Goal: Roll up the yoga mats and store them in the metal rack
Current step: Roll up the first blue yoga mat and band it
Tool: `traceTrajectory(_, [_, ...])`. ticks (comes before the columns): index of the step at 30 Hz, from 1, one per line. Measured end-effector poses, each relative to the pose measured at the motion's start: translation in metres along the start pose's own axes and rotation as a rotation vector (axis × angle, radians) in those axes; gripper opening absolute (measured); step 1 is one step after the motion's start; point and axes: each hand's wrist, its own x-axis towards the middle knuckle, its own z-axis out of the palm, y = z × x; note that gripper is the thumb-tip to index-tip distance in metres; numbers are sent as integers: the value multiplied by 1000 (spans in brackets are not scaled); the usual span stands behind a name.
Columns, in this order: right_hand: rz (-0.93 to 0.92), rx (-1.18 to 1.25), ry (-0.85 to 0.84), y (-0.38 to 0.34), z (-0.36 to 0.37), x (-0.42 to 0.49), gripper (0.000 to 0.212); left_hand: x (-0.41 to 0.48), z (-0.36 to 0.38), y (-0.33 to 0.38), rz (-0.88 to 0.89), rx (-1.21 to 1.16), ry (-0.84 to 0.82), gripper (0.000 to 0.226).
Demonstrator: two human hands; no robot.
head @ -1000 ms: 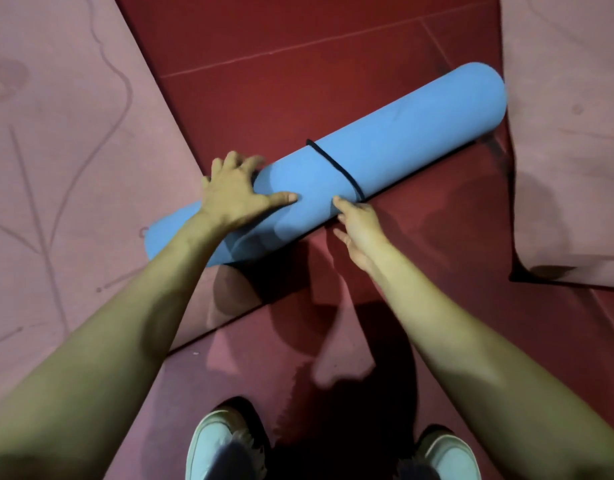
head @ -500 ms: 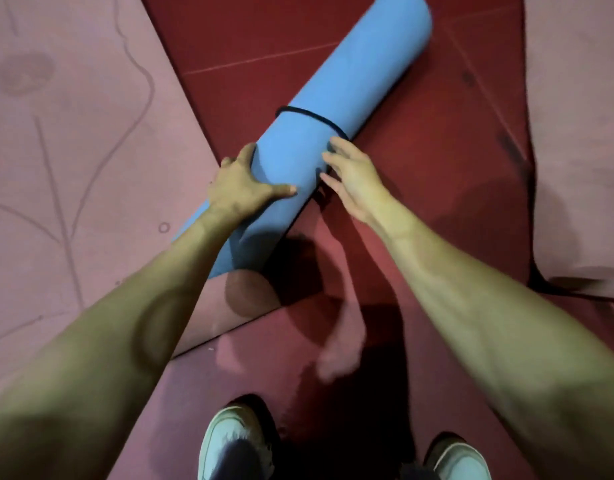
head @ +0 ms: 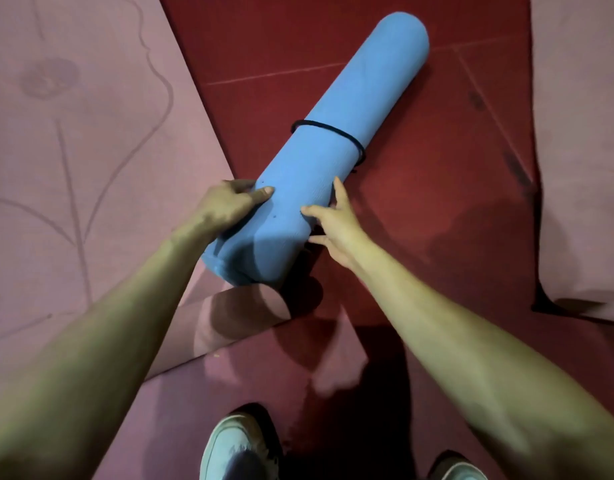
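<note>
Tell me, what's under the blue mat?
Red floor under most of the blue mat; its near end overlies a corner of the pink mat. Anything beneath is covered.

A plain light blue is shown by the rolled mat point(head: 336, 161), ringed with a black cord point(head: 333, 131). At nine o'clock, a dusty pink mat point(head: 90, 168) is marked with darker flower outlines. The dark red floor point(head: 419, 209) is crossed by thin pale lines.
</note>
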Motion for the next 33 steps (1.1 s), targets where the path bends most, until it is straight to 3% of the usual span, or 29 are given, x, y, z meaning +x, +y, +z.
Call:
traceTrajectory(4, [-206, 26, 139, -32, -33, 15, 77, 6, 32, 16, 26, -392, -75, 57])
traceTrajectory(6, [-224, 5, 130, -51, -61, 18, 70, 12, 51, 29, 62, -450, -151, 60])
traceTrajectory(9, [-117, -168, 107, -56, -86, 9, 65, 12, 75, 39, 87, -323, -211, 67])
traceTrajectory(13, [0, -259, 64, -37, -98, -9, 63, 0, 89, 28, 71, -227, 12, 63])
traceTrajectory(19, [23, -305, 11, -26, -103, -29, 64, -13, 95, 25, 178, 2, 127, 45])
traceTrajectory(22, [2, -468, 4, -26, -116, -41, 60, -18, 105, 36, 324, 237, 245, 34])
traceTrajectory(24, [-32, -626, 26, -26, -135, -50, 57, -28, 122, 48, 481, 369, 294, 40])
traceTrajectory(26, [-59, -773, 84, -28, -166, -63, 52, -40, 148, 63, 586, 423, 252, 43])
traceTrajectory(30, [-203, -1039, 284, -32, -240, -92, 41, -69, 218, 85, 660, 530, -70, 54])
traceTrajectory(33, [-324, -996, 478, -25, -292, -119, 42, -89, 272, 96, 659, 573, -219, 58])
